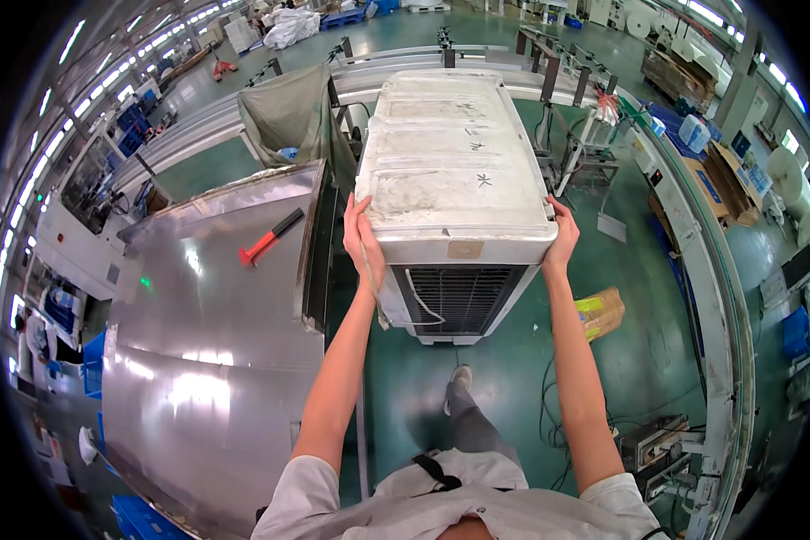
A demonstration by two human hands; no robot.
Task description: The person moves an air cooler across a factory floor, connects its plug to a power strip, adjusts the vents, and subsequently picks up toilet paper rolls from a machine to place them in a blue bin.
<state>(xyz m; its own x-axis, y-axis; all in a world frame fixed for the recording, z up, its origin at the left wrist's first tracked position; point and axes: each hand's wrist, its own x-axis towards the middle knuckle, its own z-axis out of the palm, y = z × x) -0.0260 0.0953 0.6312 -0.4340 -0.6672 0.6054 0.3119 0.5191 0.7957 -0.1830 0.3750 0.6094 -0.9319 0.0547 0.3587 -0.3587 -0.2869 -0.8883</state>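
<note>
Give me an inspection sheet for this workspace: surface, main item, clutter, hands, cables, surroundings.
Surface: metal table, shiny with glare patches.
Main item: white unit, grimy on top, dark grille in front.
Clutter: red-and-black hammer on the table; brown package on the floor.
Hands: left hand and right hand at the unit's near corners.
Cables: pale cord dangling by the left hand; dark cables on the floor.
Surroundings: gray-green cloth bin beyond the table.

Dark handwritten characters (476, 146) inked down the top of the white unit (414, 193), tan label (465, 249) fixed to its front edge, label wording too small to be read
</note>
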